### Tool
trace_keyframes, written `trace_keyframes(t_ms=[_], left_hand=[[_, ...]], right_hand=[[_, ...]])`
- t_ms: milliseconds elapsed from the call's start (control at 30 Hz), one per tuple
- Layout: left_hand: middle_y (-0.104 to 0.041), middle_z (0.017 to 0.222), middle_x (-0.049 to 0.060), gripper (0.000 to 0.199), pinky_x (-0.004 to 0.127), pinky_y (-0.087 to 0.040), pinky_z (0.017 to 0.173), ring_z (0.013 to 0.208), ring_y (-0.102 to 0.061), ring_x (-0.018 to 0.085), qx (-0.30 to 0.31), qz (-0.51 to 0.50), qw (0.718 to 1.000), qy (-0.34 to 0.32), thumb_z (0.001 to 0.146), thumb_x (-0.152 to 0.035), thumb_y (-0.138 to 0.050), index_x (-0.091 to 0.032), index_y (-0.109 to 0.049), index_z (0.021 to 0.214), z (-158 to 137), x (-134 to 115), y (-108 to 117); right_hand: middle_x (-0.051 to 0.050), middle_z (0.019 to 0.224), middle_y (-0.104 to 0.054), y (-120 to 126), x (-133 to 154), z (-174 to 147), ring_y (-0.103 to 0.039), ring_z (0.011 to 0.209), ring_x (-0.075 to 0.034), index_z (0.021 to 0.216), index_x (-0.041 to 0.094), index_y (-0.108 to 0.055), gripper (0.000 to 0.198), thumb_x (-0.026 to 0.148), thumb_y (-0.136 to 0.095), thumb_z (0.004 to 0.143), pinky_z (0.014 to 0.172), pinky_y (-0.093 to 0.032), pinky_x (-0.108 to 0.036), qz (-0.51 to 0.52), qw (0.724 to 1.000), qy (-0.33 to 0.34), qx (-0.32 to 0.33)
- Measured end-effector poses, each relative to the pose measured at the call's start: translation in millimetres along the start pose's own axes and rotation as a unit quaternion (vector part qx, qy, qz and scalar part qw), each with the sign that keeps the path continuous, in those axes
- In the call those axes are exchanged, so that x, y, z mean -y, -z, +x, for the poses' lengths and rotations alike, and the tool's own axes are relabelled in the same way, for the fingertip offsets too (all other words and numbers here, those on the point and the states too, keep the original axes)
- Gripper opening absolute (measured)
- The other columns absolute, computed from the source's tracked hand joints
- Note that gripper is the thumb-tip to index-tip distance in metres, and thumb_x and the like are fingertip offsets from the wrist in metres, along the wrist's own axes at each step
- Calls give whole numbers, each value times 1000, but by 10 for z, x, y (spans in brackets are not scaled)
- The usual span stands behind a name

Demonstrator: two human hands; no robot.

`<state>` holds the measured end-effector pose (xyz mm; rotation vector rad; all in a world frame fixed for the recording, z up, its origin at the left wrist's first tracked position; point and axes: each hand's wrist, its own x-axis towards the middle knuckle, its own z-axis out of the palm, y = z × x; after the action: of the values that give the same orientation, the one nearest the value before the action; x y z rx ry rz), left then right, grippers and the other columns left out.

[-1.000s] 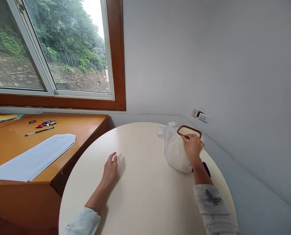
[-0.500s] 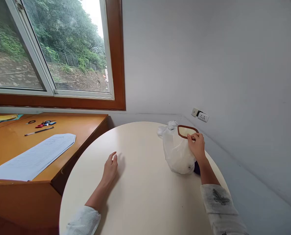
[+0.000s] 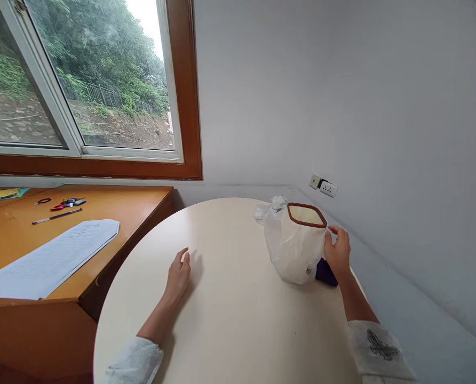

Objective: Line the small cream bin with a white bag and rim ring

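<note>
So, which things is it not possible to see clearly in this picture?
In the head view:
Dark purple object: partly hidden by the translucent white plastic bag.
Whether the right hand touches the bag: too small to tell.
Writing on the white paper sheets: too small.
Yellow papers: cut by left edge.

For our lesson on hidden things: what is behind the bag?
A dark purple thing shows past the lower right edge of the bag. Whatever else the bag covers cannot be seen.

an office-like room, judging by the wooden desk (image 3: 150, 200) with printed papers (image 3: 57, 258) and a pen (image 3: 57, 216).
</note>
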<state>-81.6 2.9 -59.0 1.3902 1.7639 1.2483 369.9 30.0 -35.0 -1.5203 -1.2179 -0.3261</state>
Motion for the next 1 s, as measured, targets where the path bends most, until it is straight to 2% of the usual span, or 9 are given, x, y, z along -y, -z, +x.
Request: trace_keyframes(t_ms=[133,267,433,633,733,833,933,1000], left_hand=[[-40,51,-5,60,29,-37,49,45,-41,14,-2,-2,1000,-6,80,-55,-34,-13,-48,121,-1,6,-10],[-39,50,-5,61,29,-36,48,45,-42,15,2,0,1000,-9,80,-55,-33,-13,-48,121,12,23,-22],[-42,52,-4,59,28,-36,49,47,-42,15,3,-1,1000,-8,80,-54,-34,-13,-47,122,23,51,-31],[-44,54,-3,59,29,-36,50,49,-44,15,9,-3,1000,-2,81,-53,-34,-14,-47,122,23,47,-30],[-43,53,-3,58,29,-36,50,49,-43,15,12,-3,1000,-3,81,-53,-34,-14,-47,122,26,46,-32],[-41,52,-4,57,28,-36,49,48,-42,15,16,-3,1000,-1,82,-53,-34,-15,-47,122,29,48,-35],[-42,52,-4,58,28,-36,49,47,-42,14,7,-13,1000,-2,81,-54,-35,-13,-47,121,29,51,-36],[-41,52,-4,60,28,-35,48,46,-42,14,0,-18,1000,-5,80,-54,-35,-12,-48,121,29,55,-37]], right_hand=[[-14,108,-53,170,-291,-212,-50,98,-23,110,14,-46,35,26,-33,80,80,-41,-38,-36,997,-34,52],[-9,99,-58,281,-471,-413,-53,96,-23,94,18,-55,26,26,-39,74,83,-40,-38,-81,982,-11,171],[-4,97,-61,397,-508,-670,-57,89,-22,86,22,-60,22,25,-43,72,81,-38,-40,-104,957,-6,271],[-4,97,-61,592,-489,-699,-57,88,-21,83,22,-60,23,22,-39,73,87,-31,-44,-199,927,-1,318],[-5,89,-63,625,-358,-583,-58,84,-21,77,20,-59,23,22,-37,73,84,-34,-42,-185,951,8,248],[-6,86,-64,562,-40,-433,-58,82,-21,80,18,-59,23,25,-37,76,78,-40,-36,-100,980,34,168],[-6,91,-64,420,379,-270,-58,78,-18,99,19,-58,32,28,-36,79,72,-43,-31,-8,978,54,200],[-3,83,-63,308,609,-155,-57,66,-16,118,21,-50,40,30,-35,82,67,-43,-29,-7,972,42,231]])
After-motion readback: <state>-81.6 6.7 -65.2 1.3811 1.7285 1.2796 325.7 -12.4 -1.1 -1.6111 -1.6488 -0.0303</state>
